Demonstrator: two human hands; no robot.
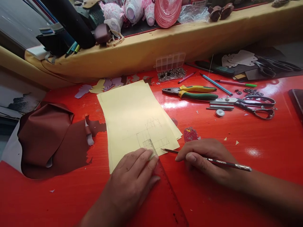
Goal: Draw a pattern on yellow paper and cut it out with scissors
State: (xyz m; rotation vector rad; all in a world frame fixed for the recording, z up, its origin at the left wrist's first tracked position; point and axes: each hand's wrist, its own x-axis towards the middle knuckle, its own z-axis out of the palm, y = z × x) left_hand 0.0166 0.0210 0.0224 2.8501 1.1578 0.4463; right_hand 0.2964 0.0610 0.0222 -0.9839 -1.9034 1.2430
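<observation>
A stack of pale yellow paper (127, 107) lies on the red table, its top sheet bearing thin pencil-drawn rectangles and lines. Across the sheet's lower edge runs a clear ruler (174, 192), tilted and reaching toward the bottom of the view. My left hand (133, 176) holds the ruler down against the paper, fingers close together and covering part of it. In my right hand (205, 160) is a dark pencil (222, 163), gripped between thumb and fingers. The pencil's tip is near the paper's lower right edge, just right of the ruler; contact cannot be made out.
Brown leather (52, 142) lies left of the paper. Pliers (189, 92), large scissors (248, 104), metal rods (221, 107), pens (216, 84) and a compartment box (171, 69) are at the back right. Scraps (98, 86) sit behind the paper, below a cloth-covered ledge (142, 47).
</observation>
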